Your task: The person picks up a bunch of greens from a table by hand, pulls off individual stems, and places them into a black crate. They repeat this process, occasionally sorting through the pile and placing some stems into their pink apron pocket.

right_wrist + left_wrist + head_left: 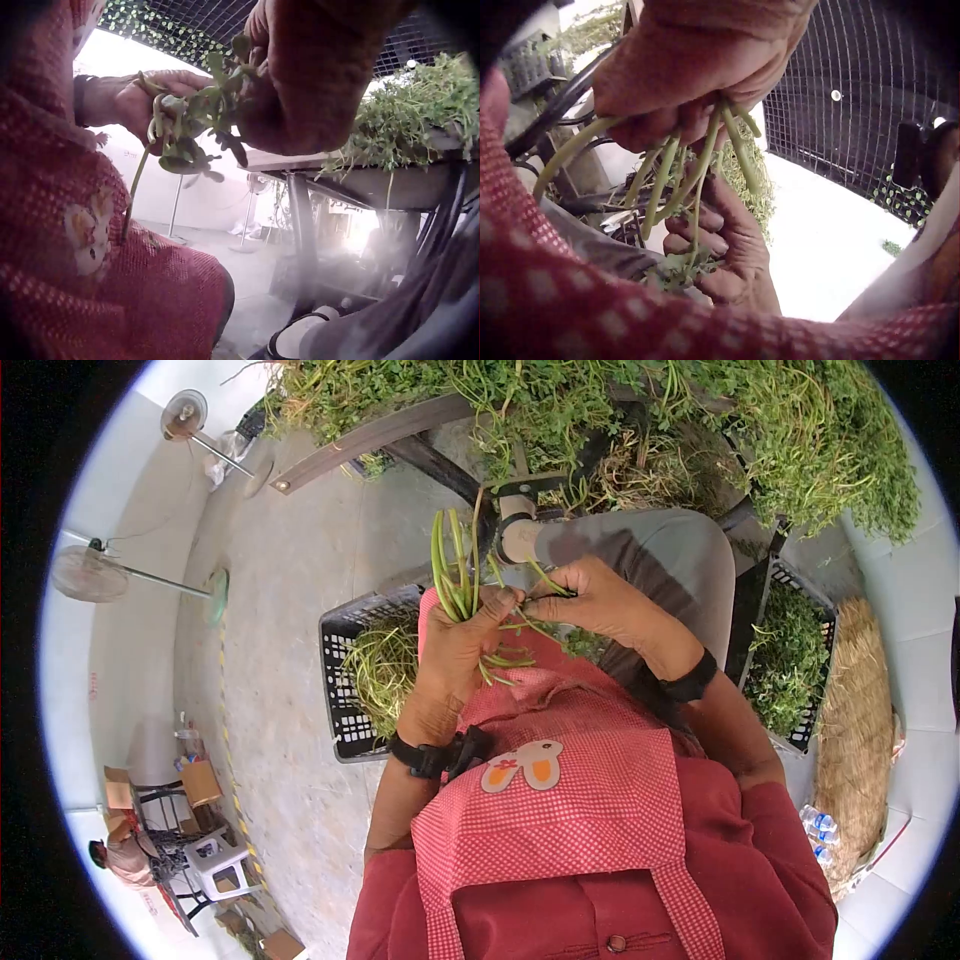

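My left hand (450,650) grips a small bunch of long green stems (440,565), their ends standing up past the thumb and others poking out below. Close beside it, the right hand (610,605) pinches a thin leafy sprig, with its fingertips near the left thumb. In the left wrist view, several stems (664,184) hang below the curled left fingers, and small leaves (679,270) sit by the right fingers. The right wrist view shows the sprig's rounded leaves (217,97) between both hands. Both hands are above the red checked apron (570,800) on the lap.
A table edge (380,445) carries heaped leafy greens (830,440) in front. At the left, a black crate (350,730) contains pale stems; another crate (797,735) at the right holds leafy greens. Standing fans (90,572) and a seated person (130,860) are farther left.
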